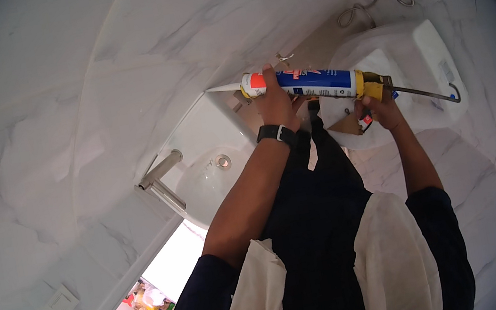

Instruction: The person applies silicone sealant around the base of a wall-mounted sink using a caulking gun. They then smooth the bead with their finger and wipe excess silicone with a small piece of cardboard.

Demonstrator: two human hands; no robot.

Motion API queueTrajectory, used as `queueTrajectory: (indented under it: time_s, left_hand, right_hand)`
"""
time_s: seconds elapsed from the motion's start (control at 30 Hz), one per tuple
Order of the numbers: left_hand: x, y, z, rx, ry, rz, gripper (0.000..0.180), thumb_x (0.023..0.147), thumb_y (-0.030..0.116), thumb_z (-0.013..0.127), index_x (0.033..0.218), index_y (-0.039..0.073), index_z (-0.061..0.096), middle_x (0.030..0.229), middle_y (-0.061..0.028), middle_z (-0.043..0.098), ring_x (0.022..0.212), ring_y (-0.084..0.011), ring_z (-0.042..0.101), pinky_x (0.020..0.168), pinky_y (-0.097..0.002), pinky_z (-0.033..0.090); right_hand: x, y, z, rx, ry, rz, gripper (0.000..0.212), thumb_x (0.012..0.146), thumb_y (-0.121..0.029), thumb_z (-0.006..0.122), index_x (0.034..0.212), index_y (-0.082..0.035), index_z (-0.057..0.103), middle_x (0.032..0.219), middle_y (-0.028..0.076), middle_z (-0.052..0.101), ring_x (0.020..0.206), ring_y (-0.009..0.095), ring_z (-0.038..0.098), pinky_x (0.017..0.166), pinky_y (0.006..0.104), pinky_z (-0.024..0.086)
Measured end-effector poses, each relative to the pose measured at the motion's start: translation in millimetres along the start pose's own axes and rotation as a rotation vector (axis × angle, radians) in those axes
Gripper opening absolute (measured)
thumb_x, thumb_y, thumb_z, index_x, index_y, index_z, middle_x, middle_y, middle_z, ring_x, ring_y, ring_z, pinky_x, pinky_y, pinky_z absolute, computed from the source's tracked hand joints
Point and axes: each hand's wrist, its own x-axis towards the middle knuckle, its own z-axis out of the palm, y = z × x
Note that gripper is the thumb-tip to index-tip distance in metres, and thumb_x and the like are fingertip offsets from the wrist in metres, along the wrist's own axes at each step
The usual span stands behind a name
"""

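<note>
A caulking gun with a yellow frame carries a blue, white and red sealant cartridge. My left hand, with a dark watch on its wrist, is closed around the front part of the cartridge. At the gun's rear, my right hand is wrapped around the handle; its trigger is partly hidden. The white nozzle points left, its tip at the far corner of a white washbasin, by the seam with the marbled wall. Whether the tip touches the seam I cannot tell.
A metal tap stands on the basin's wall side. To the right is a white toilet, with a flexible hose on the wall behind it. A small wall tap sits beyond the cartridge. Colourful bags lie past the doorway, lower left.
</note>
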Motion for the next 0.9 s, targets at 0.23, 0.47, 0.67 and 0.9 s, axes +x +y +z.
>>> queueTrajectory:
  time_s: [0.23, 0.47, 0.67, 0.9]
  left_hand:
    - [0, -9, -11, 0.199, 0.071, 0.001, 0.046, 0.096, 0.048, 0.065, 0.112, 0.006, 0.053, 0.099, -0.0112, 0.068, 0.089, -0.0249, 0.072, 0.081, -0.0448, 0.062]
    - [5, -18, -20, 0.33, 0.161, 0.036, 0.043, 0.092, 0.042, 0.072, 0.112, 0.008, 0.054, 0.096, -0.009, 0.068, 0.083, -0.0216, 0.073, 0.067, -0.0382, 0.064]
    - [10, -25, -28, 0.347, 0.147, 0.047, 0.043, 0.091, 0.04, 0.073, 0.114, 0.01, 0.053, 0.096, -0.0074, 0.067, 0.085, -0.0215, 0.072, 0.072, -0.0403, 0.064]
    - [18, -27, -33, 0.3, 0.103, 0.065, 0.047, 0.088, 0.042, 0.075, 0.115, 0.011, 0.053, 0.096, -0.0063, 0.066, 0.089, -0.0192, 0.07, 0.075, -0.0386, 0.061]
  right_hand:
    - [-23, 50, 28, 0.383, 0.019, 0.101, 0.044, 0.096, -0.042, 0.062, 0.096, 0.002, 0.06, 0.071, 0.015, 0.064, 0.064, 0.029, 0.069, 0.065, 0.0422, 0.059]
    - [-37, 81, 51, 0.728, -0.064, 0.3, 0.048, 0.1, -0.047, 0.053, 0.088, -0.001, 0.06, 0.073, 0.019, 0.066, 0.069, 0.034, 0.07, 0.071, 0.0468, 0.059]
    - [-39, 104, 63, 0.762, -0.014, 0.277, 0.049, 0.099, -0.048, 0.055, 0.087, 0.0, 0.061, 0.072, 0.017, 0.065, 0.068, 0.033, 0.069, 0.07, 0.0457, 0.059]
    - [-18, 130, 41, 0.592, -0.105, 0.152, 0.05, 0.098, -0.051, 0.053, 0.087, -0.003, 0.061, 0.075, 0.017, 0.065, 0.075, 0.033, 0.069, 0.076, 0.0472, 0.058]
